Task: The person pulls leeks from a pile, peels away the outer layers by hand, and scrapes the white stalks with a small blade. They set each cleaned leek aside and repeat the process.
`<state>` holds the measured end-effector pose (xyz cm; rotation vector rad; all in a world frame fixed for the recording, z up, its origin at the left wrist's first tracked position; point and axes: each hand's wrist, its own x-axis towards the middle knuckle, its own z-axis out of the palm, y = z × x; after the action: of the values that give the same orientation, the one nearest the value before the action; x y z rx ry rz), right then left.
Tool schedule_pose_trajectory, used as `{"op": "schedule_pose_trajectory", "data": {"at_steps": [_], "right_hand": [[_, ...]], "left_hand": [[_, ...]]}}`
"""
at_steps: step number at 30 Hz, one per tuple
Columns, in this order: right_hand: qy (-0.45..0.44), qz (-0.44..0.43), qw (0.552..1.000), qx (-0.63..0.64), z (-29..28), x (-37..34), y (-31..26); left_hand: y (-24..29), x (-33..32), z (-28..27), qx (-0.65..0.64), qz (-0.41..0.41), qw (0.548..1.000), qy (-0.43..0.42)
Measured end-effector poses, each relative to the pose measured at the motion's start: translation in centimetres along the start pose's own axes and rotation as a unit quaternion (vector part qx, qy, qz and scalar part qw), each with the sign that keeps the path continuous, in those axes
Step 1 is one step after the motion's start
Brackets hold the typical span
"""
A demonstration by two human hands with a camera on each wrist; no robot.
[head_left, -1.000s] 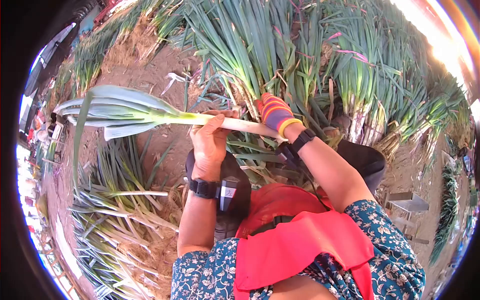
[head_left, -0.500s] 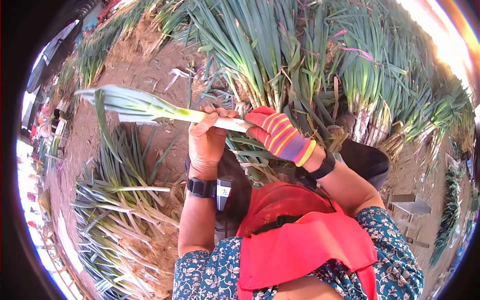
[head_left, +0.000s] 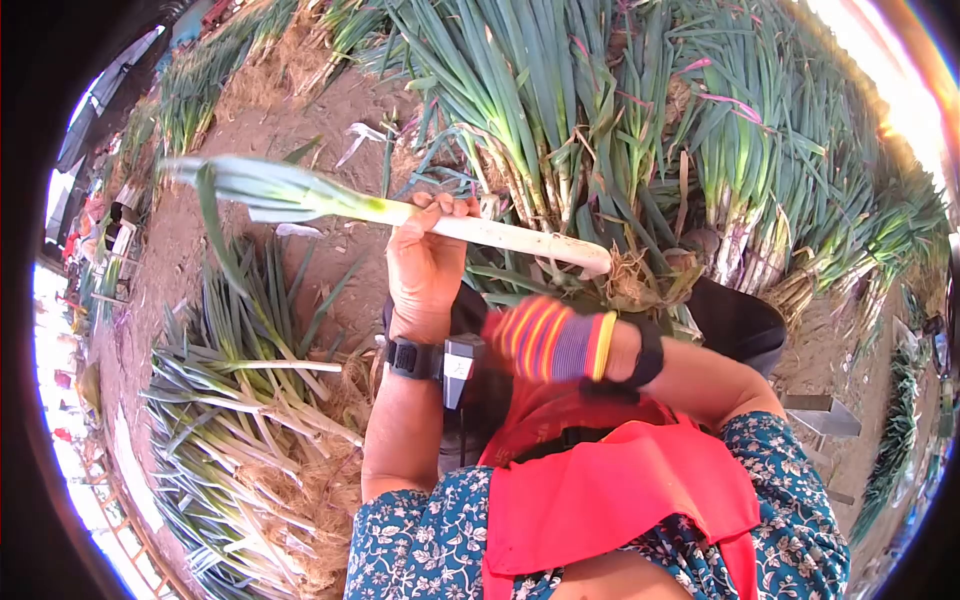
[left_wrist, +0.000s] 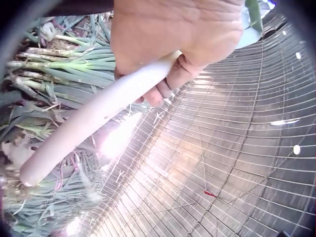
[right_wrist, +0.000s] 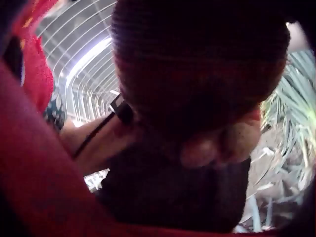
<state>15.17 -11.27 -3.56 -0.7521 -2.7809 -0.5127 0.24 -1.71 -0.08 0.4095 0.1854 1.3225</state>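
A leek (head_left: 510,238) with a smooth white shaft is gripped by the bare left hand (head_left: 428,258), its green leaves pointing left and its white end right. In the left wrist view the left hand (left_wrist: 175,37) curls round the leek (left_wrist: 94,116), whose pale end points down and left. The right hand (head_left: 550,340), in a striped glove, is apart from the leek, below it and over the lap. Dark and close in the right wrist view, the right hand (right_wrist: 197,74) shows fingertips at its lower edge; whether they hold anything cannot be told.
Loose leeks (head_left: 265,430) with roots lie in a pile at the lower left. Bundles of leeks (head_left: 760,150), some with pink ties, stand ahead and to the right. A metal stool-like object (head_left: 822,414) is at the right.
The gloved right hand has come off the leek's white end and moved down toward the lap. The left hand keeps its grip, and the pale end is now exposed.
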Motion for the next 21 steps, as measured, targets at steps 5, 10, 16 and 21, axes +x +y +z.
{"op": "schedule_pose_trajectory", "data": {"at_steps": [5,10,16,21], "right_hand": [[0.226,0.201,0.922,0.241,-6.9,0.5,2.0],[0.282,0.312,0.889,0.179,-5.9,-0.8,6.6],[0.253,0.277,0.842,0.388,-2.7,-1.5,8.0],[0.310,0.351,0.303,0.830,-6.5,-4.8,8.5]], "left_hand": [[0.4,-0.5,0.1,-0.020,0.006,1.000,-0.012],[0.7,-0.6,0.2,-0.029,0.002,0.998,-0.054],[0.8,-0.8,0.6,0.003,-0.004,0.999,-0.054],[2.0,-1.2,0.1,0.003,-0.005,0.998,-0.055]]}}
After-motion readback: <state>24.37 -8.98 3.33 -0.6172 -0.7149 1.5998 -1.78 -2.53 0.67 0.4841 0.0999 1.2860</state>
